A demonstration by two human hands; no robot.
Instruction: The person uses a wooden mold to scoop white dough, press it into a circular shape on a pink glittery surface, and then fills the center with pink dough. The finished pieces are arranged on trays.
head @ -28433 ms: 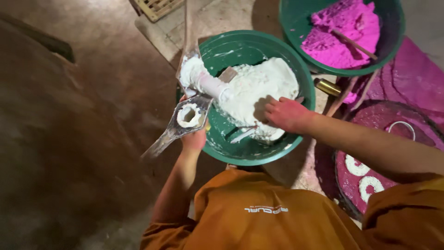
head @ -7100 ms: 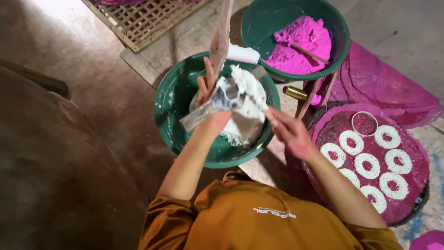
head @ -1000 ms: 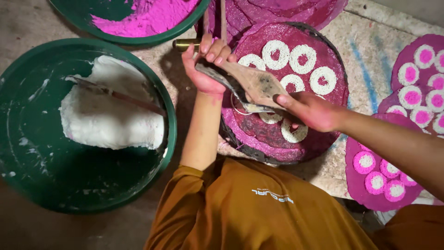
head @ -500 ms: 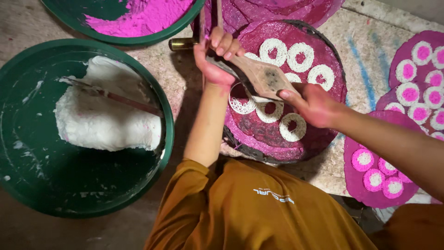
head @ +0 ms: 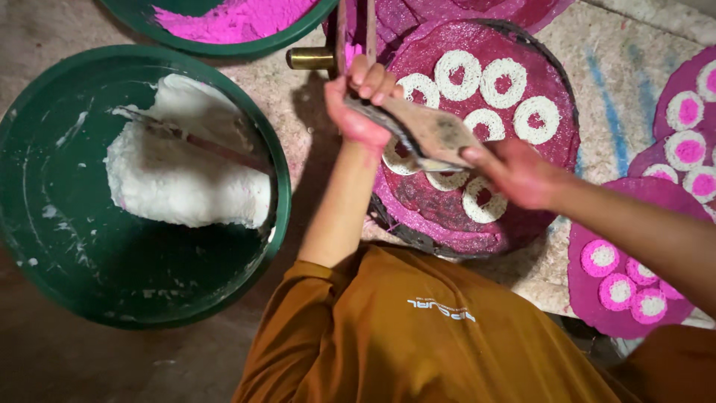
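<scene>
I see both hands on one tool over the round magenta mat (head: 455, 224): a flat, grey, paddle-shaped press (head: 429, 134) held just above the white rings (head: 481, 78) of paste laid on that mat. Left hand (head: 362, 104) is wrapped closed around the narrow end of the press, fingers curled over the top, next to two upright wooden sticks (head: 354, 30) and a brass cylinder (head: 309, 58). Right hand (head: 514, 172) grips the wider end, thumb on top, fingers under; both grips are closed on the press, not loose. Holding it at two ends reads as a way to keep it level and steady over the spot where a ring sits. Long axis of the press runs from upper left to lower right in the head view, narrow end toward the sticks, wide end toward the right hand. I cannot tell whether its underside touches the mat. To the left, well apart, a green basin (head: 45, 246) holds a lump of white paste (head: 186, 186) with a stick resting across it
</scene>
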